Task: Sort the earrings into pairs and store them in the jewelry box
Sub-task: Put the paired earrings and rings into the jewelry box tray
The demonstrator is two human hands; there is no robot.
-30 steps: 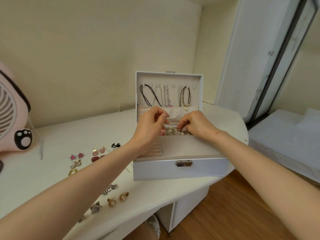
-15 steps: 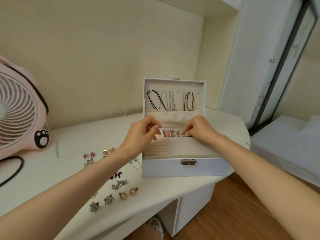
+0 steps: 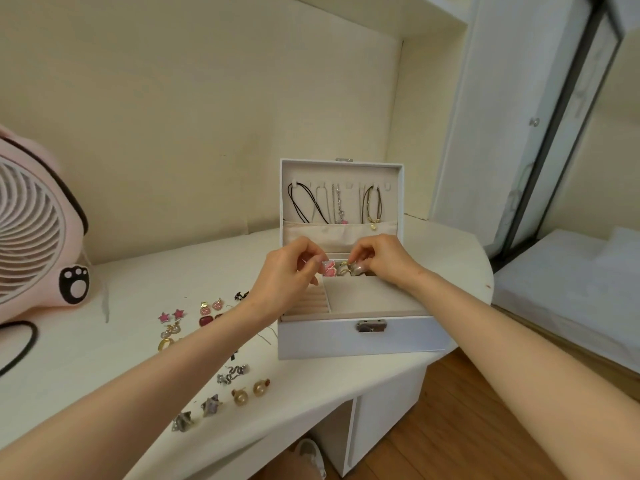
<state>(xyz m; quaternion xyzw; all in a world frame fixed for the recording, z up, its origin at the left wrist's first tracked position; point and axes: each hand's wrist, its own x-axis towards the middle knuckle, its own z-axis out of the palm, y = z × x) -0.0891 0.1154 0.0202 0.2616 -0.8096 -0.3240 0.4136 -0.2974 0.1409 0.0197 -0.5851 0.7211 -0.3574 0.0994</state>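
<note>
The white jewelry box [image 3: 360, 337] stands open on the white desk [image 3: 104, 368], with necklaces hanging in its lid. Both hands meet over the small back compartment. My left hand [image 3: 287, 273] pinches at a pink earring [image 3: 330, 270] there. My right hand [image 3: 381, 259] pinches a gold earring [image 3: 348, 269] beside it. Loose pairs lie on the desk left of the box: pink stars [image 3: 170, 316], pink round ones [image 3: 211, 306], silver snakes [image 3: 232, 373], pearl studs [image 3: 250, 393], silver stars [image 3: 197, 412]. My left forearm covers some of them.
A pink fan [image 3: 34, 244] stands at the far left, its black cable [image 3: 20, 348] looping on the desk. The desk's curved front edge runs just below the earrings. A white bed [image 3: 571, 289] and wooden floor [image 3: 467, 427] lie to the right.
My left hand moved back right from the box's left edge to the back compartment. My right hand stayed over that compartment. The camera swung left and back.
</note>
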